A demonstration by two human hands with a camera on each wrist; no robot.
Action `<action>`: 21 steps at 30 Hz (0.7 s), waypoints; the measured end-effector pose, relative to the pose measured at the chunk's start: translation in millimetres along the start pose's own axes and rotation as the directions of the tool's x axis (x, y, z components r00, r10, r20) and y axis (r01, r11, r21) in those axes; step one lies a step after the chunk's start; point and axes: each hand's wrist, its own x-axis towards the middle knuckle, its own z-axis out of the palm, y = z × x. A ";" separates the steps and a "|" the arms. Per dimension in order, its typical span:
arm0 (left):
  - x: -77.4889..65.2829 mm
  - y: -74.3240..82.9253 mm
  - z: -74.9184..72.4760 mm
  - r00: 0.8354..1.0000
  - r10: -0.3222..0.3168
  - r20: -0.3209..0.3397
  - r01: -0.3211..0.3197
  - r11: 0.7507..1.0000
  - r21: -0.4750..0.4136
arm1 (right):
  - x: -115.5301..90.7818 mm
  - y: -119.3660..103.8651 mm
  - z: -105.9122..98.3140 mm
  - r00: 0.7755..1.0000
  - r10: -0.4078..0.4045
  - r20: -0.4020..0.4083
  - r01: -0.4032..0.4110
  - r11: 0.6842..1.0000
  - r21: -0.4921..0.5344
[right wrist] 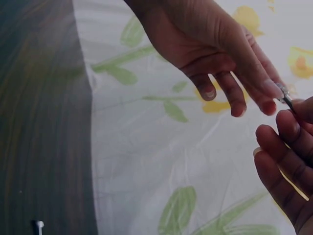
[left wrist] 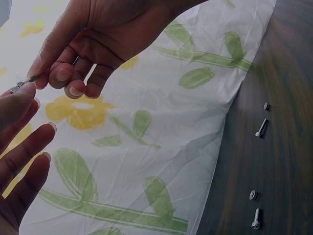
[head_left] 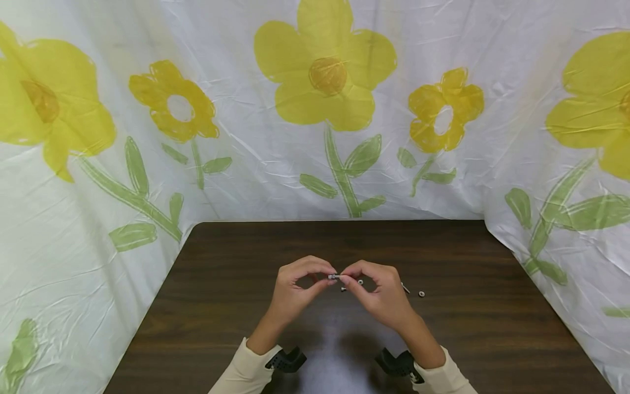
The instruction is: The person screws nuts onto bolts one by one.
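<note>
My left hand [head_left: 294, 287] and right hand [head_left: 384, 290] meet above the dark table, their fingertips almost together. Between them lies a small metal bolt [head_left: 335, 277], roughly level. Thumb and forefinger of the left hand pinch its thick silver end [right wrist: 283, 92], while the right thumb and forefinger hold the thin shank [left wrist: 32, 78]. Fingertips hide part of both ends. In the wrist views the other fingers of each hand hang loosely curled, holding nothing.
On the table [head_left: 221, 295] beyond and beside the right hand lie a nut [head_left: 361, 282], a short bolt [head_left: 343, 289], another bolt [head_left: 405, 288] and a second nut [head_left: 421, 294]. A white flowered cloth [head_left: 266, 180] hangs along the back and sides.
</note>
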 end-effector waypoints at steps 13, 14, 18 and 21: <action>-4.7 -2.6 0.5 0.999 -0.037 0.014 0.037 0.999 0.039 | -0.1 0.4 1.4 1.000 0.009 0.001 -0.009 1.000 0.010; -5.1 -3.1 0.8 0.999 -0.038 0.015 0.037 0.999 0.038 | -0.2 0.3 1.5 1.000 0.007 -0.002 -0.007 1.000 0.009; -5.8 -4.3 1.5 0.999 -0.041 -0.013 0.042 0.999 0.030 | -0.1 -0.5 1.6 1.000 0.001 -0.012 -0.001 1.000 -0.004; -4.9 -3.2 1.3 0.998 -0.047 -0.046 0.049 0.998 0.033 | 0.2 -0.8 1.1 1.000 0.004 -0.014 -0.005 1.000 -0.010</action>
